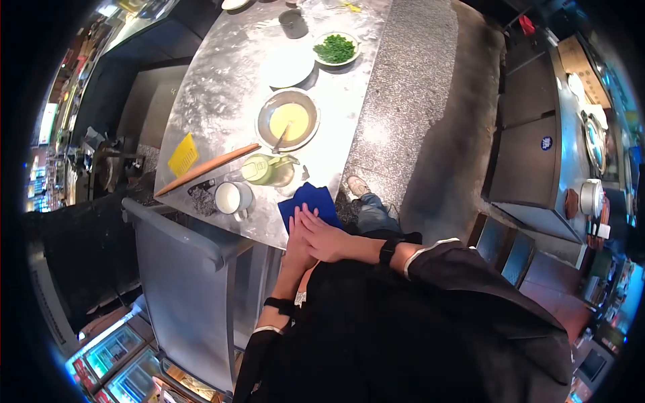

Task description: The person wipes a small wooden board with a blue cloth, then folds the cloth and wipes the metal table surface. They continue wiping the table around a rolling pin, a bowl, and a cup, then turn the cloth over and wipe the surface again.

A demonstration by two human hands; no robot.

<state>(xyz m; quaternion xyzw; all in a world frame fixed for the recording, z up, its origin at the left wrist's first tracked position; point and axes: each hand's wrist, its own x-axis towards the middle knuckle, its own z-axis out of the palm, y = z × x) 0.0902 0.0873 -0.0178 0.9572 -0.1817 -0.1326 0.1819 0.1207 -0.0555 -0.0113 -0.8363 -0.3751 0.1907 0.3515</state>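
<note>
My left hand (294,247) and my right hand (325,238) meet at the table's near corner, the right laid partly over the left. Both have their fingers stretched out, and neither shows anything held. Under the fingertips lies a blue cloth (320,199), partly covered by the hands. Just beyond it stands a green-lidded jug (258,169) with a clear body. A white mug (232,197) is to its left. Farther back, a metal bowl (266,119) holds pale yellow liquid with a spoon resting in it.
A wooden rolling pin (208,168) lies along the left side of the floury metal table (222,87), by a yellow card (183,156). Chopped greens (334,49) fill a bowl behind, near a white plate (289,67) and a dark cup (293,24). A grey cart (181,282) adjoins the table.
</note>
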